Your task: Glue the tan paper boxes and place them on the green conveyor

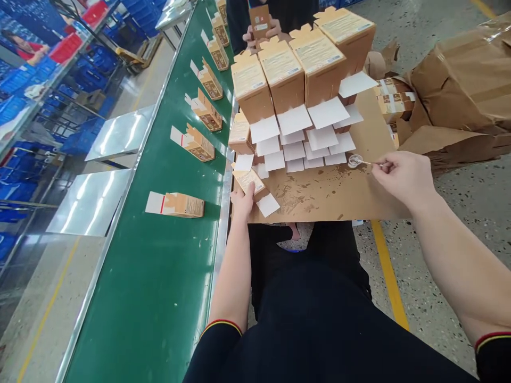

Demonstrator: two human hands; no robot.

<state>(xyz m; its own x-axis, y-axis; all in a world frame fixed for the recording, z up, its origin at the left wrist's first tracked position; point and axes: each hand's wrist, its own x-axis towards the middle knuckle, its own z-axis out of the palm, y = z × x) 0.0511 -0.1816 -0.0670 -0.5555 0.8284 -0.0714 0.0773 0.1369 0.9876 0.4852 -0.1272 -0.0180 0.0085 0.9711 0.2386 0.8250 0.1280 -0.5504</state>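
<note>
Beside green conveyor (147, 298), small carton (249, 182) in left hand's (242, 201) fingers.

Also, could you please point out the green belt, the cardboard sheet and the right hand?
Green belt (159, 298), head view: bare near surface.
Cardboard sheet (359, 196), head view: bare near part.
Right hand (405, 174), head view: back of the hand.

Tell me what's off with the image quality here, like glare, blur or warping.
Head view: white glare streaks on the metal tables; softer shine along the right side of the green conveyor belt; the far-left blue crates look smeared and stretched; the cardboard boxes look fairly sharp, though their fine print is unreadable.
</note>
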